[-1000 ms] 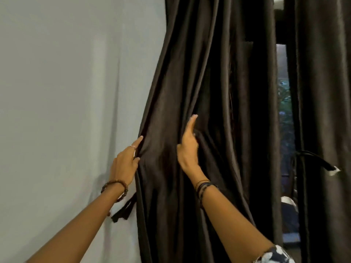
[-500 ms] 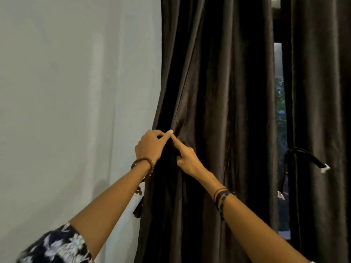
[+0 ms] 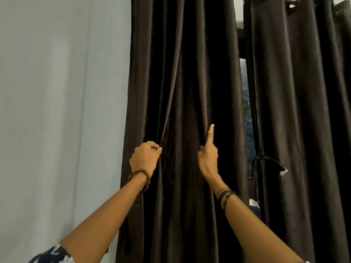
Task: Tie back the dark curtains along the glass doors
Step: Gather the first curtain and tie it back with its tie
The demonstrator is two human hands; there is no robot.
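Left curtain [image 3: 190, 73]: top and hem cut off at 12 and 6 o'clock. Right curtain [image 3: 296, 111]: cropped at 3 o'clock. Glass door [image 3: 247, 111]: 1 narrow strip visible, foliage blurred. Right hand [image 3: 208, 158]: curled fingers hidden behind a fold. Tie-back [image 3: 269, 164]: far end hidden.

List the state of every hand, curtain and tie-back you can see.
left hand: closed on a fold of the left curtain
right hand: gripping another fold, index finger pointing up
left curtain: hanging loose, not tied
right curtain: hanging, tie-back looped at its left edge
tie-back: around the right curtain's edge
gap between curtains: open, greenery visible through the glass
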